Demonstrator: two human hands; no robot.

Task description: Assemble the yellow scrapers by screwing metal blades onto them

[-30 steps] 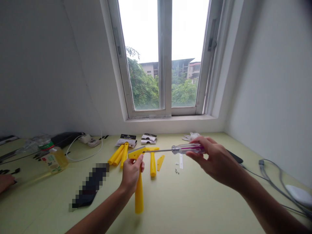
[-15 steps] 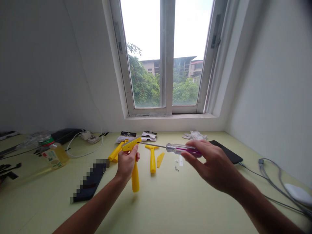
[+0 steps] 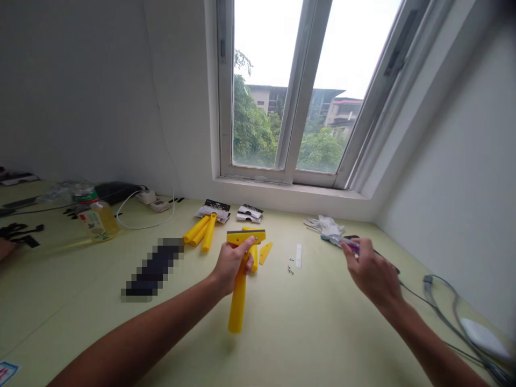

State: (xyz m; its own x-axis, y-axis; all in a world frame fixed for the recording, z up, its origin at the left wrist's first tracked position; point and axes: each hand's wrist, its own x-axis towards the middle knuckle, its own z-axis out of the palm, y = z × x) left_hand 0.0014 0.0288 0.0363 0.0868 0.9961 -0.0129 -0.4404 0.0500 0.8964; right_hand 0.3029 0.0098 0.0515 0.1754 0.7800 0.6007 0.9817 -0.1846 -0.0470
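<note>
My left hand (image 3: pixel 236 266) is closed around a yellow scraper (image 3: pixel 237 301) just under its head, with the thumb on the head. The scraper is held above the table, head up and handle down. A single screw shows near the right end of its head. In my right hand (image 3: pixel 373 274) is a screwdriver (image 3: pixel 350 244) with a clear and purple handle, apart from the scraper. Its shaft is hard to make out. Behind the left hand lie another yellow scraper (image 3: pixel 254 260), partly hidden, and a yellow cover plate (image 3: pixel 265 253). Small screws (image 3: pixel 291 270) and a pale blade strip (image 3: pixel 299 256) lie between the hands.
Several yellow handles (image 3: pixel 198 234) lie by black-and-white packaging (image 3: pixel 217 209). White gloves (image 3: pixel 324 224) and a dark device (image 3: pixel 389 260) are behind my right hand. A bottle (image 3: pixel 99 220), a pixelated dark object (image 3: pixel 155 269), a charger (image 3: pixel 159 205) and grey cables (image 3: pixel 451 306) surround the work area.
The screwdriver has come off the scraper's head and moved right with my right hand. My left hand has turned the scraper so its head is level. The view has shifted and tilted.
</note>
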